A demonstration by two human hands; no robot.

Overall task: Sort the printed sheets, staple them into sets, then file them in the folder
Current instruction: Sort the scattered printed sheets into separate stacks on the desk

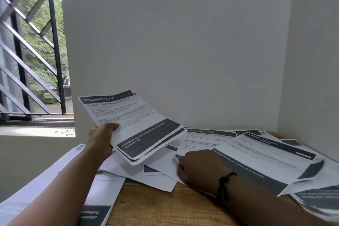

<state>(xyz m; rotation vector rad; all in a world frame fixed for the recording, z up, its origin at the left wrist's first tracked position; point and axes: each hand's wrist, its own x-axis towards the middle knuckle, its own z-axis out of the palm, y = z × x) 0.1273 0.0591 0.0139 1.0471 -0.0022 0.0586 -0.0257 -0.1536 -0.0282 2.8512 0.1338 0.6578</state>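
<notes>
Your left hand [101, 135], left of centre in the frame, grips a small sheaf [134, 124] of printed sheets raised above the table [156, 205]; the thumb lies across the top page, fingers curled beneath, and the sheaf tilts with its header toward the upper left. The top page reads "DRESSING TABLE" in a dark band, with a second dark band near its lower edge. At least two further sheets show fanned under it. Your right hand [198, 167], lower centre, rests palm down on the loose sheets [211, 145] spread over the table, its fingers bent onto the paper; whether they pinch a sheet cannot be told. A dark cord [222, 183] circles that wrist. Just right of the hand lies a sheet headed "1610" [266, 154], overlapping others toward the right edge. A separate pile [99, 200] sits at lower left, partly under your left forearm. Bare wood shows along the bottom centre. A plain wall [174, 42] fills the upper frame; a barred window [31, 46] occupies the upper left.
</notes>
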